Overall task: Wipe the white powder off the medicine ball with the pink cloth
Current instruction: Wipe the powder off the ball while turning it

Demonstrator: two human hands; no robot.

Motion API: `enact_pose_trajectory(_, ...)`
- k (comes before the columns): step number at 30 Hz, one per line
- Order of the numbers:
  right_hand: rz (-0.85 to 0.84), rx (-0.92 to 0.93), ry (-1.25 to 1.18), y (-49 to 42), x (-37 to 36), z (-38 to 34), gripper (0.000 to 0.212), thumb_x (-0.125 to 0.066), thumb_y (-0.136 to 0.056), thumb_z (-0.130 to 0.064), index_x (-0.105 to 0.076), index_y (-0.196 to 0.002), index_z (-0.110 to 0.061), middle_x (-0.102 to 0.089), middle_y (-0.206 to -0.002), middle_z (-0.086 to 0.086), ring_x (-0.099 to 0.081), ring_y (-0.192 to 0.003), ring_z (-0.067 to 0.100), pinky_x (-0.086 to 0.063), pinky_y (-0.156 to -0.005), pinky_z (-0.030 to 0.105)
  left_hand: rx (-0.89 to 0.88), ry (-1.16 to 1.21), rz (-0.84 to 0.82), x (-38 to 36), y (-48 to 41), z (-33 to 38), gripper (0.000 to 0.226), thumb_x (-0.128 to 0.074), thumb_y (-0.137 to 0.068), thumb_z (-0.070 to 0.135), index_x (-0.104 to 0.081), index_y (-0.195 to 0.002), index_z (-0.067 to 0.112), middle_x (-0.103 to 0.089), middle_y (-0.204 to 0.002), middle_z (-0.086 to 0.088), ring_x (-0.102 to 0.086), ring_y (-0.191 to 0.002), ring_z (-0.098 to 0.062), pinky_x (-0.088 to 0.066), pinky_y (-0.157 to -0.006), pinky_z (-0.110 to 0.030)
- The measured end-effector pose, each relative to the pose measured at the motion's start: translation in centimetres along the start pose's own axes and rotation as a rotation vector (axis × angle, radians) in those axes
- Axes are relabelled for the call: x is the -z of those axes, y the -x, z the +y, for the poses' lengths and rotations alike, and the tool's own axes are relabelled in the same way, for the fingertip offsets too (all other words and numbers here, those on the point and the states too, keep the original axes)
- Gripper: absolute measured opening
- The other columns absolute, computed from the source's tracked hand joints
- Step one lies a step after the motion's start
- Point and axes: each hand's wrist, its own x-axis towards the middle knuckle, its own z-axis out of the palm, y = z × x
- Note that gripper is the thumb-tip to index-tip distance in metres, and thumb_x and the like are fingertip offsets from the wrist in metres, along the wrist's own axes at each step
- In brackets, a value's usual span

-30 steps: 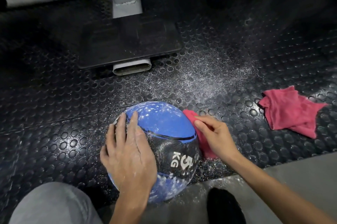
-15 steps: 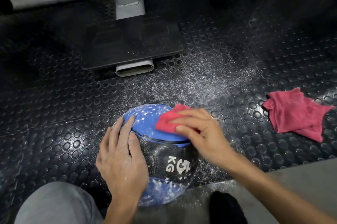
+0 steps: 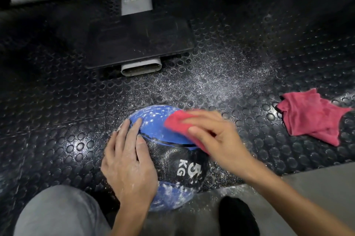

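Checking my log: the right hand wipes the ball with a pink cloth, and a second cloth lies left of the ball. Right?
No. The head view shows the second cloth lying right of the ball, not left. The right hand does wipe it with a pink cloth.

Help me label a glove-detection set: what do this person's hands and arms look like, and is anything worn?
Both are bare: no gloves, rings, watch or sleeves in view. The left hand carries white powder smears on its back and fingers. The right hand is motion-blurred, so fine marks cannot be told.
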Motion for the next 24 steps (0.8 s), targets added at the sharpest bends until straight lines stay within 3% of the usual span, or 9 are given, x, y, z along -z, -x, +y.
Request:
enact_pose_trajectory(2,-0.113,0.108,0.118,0.6,-1.4,0.2,0.032,-0.043,-0.084,-0.056,-0.049,-0.115,-0.055,-0.044,-0.134,-0.027,-0.031,-0.129,0.010,-0.024,-0.107,0.042,-0.001,0.007,0.009,0.0,0.1,0.0,0.061,-0.013,-0.082,0.046,-0.052,-0.128,0.037,-0.044,-0.139,0.017,-0.031,-0.130,-0.013,-0.020,-0.106,-0.039)
enact_pose_trajectory(5,-0.049,-0.058,-0.019,0.6,-1.6,1.8,0.030,-0.041,-0.083,-0.059,-0.045,-0.112,-0.066,-0.033,-0.141,-0.028,-0.022,-0.136,0.007,-0.021,-0.108,0.058,0.005,0.043,0.026,-0.2,0.2,0.0,0.059,-0.013,-0.083,0.045,-0.052,-0.126,0.037,-0.046,-0.137,0.017,-0.031,-0.129,-0.011,-0.018,-0.103,-0.033)
enact_pose_trajectory(7,0.065,-0.132,-0.101,0.6,-1.1,2.1,0.031,-0.042,-0.084,-0.054,-0.058,-0.111,-0.051,-0.047,-0.133,-0.023,-0.036,-0.130,0.006,-0.029,-0.106,0.053,-0.003,0.021,0.031,-0.5,0.3,0.2,0.059,-0.013,-0.083,0.046,-0.051,-0.127,0.039,-0.045,-0.138,0.019,-0.028,-0.129,-0.008,-0.017,-0.101,-0.032)
enact_pose_trajectory(9,0.139,-0.087,0.024,0.7,-1.1,1.1,0.033,-0.043,-0.085,-0.052,-0.063,-0.109,-0.040,-0.056,-0.122,-0.023,-0.046,-0.120,0.009,-0.037,-0.100,0.044,-0.030,-0.014,0.041,-0.8,0.5,0.6,0.058,-0.014,-0.084,0.044,-0.051,-0.128,0.038,-0.045,-0.138,0.019,-0.028,-0.129,-0.008,-0.017,-0.101,-0.034)
enact_pose_trajectory(14,0.185,0.232,0.327,1.9,-2.0,0.0,0.029,-0.045,-0.089,-0.049,-0.062,-0.107,-0.036,-0.059,-0.115,-0.018,-0.049,-0.100,0.018,-0.038,-0.085,0.032,-0.037,0.046,0.101,-1.2,1.6,1.7,0.054,-0.020,-0.088,0.037,-0.051,-0.130,0.027,-0.051,-0.134,0.010,-0.038,-0.129,-0.018,-0.021,-0.102,-0.038)
enact_pose_trajectory(17,0.299,0.009,0.137,1.3,-0.6,2.5,0.022,-0.052,-0.089,-0.039,-0.064,-0.106,-0.032,-0.061,-0.106,-0.018,-0.055,-0.099,0.015,-0.042,-0.090,0.028,-0.038,0.024,0.084,-1.5,1.8,2.0,0.054,-0.024,-0.088,0.036,-0.050,-0.132,0.019,-0.053,-0.134,0.003,-0.040,-0.128,-0.020,-0.022,-0.102,-0.040)
enact_pose_trajectory(19,0.305,-0.222,0.017,1.2,0.5,3.6,0.018,-0.055,-0.090,-0.030,-0.063,-0.105,-0.031,-0.061,-0.101,-0.020,-0.057,-0.097,0.003,-0.046,-0.090,0.036,-0.062,-0.045,0.056,-1.7,1.9,2.2,0.052,-0.026,-0.088,0.034,-0.052,-0.130,0.019,-0.053,-0.135,0.003,-0.042,-0.128,-0.021,-0.025,-0.102,-0.045)
enact_pose_trajectory(20,0.286,-0.239,0.027,1.4,0.7,3.4,0.019,-0.054,-0.090,-0.032,-0.065,-0.106,-0.032,-0.062,-0.102,-0.019,-0.057,-0.098,0.002,-0.047,-0.090,0.038,-0.074,-0.068,0.044,-1.8,2.0,2.4,0.050,-0.027,-0.088,0.034,-0.053,-0.129,0.020,-0.053,-0.135,0.004,-0.042,-0.127,-0.021,-0.026,-0.102,-0.046)
enact_pose_trajectory(24,0.174,0.144,0.283,1.8,-0.4,0.2,0.030,-0.046,-0.088,-0.049,-0.066,-0.105,-0.034,-0.061,-0.109,-0.019,-0.054,-0.099,0.018,-0.041,-0.087,0.030,-0.048,-0.062,0.009,-1.1,0.5,2.2,0.046,-0.030,-0.083,0.038,-0.061,-0.115,0.027,-0.058,-0.125,0.006,-0.046,-0.114,-0.022,-0.029,-0.093,-0.042)
